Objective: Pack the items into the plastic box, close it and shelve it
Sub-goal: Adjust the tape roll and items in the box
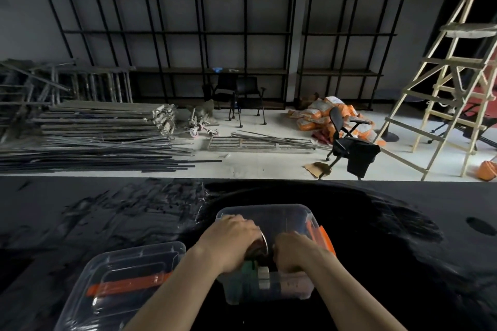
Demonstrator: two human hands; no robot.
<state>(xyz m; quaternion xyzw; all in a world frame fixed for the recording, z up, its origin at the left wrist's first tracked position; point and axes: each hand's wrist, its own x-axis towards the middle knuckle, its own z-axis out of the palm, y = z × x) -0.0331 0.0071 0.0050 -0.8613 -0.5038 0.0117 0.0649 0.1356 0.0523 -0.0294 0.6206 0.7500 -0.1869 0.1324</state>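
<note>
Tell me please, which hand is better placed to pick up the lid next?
Probably the left hand. The lid lies on the table left of the plastic box, beside the left forearm. The right hand would have to cross over.

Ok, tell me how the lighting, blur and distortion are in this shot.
Head view: the black table is dim, its left part smeared with motion blur; the white floor behind is brighter. Wide-angle distortion bends the wall shelving and tilts the wooden ladder. Glare streaks the clear lid. Both hands, left and right, reach into the plastic box; its contents are murky.
</note>
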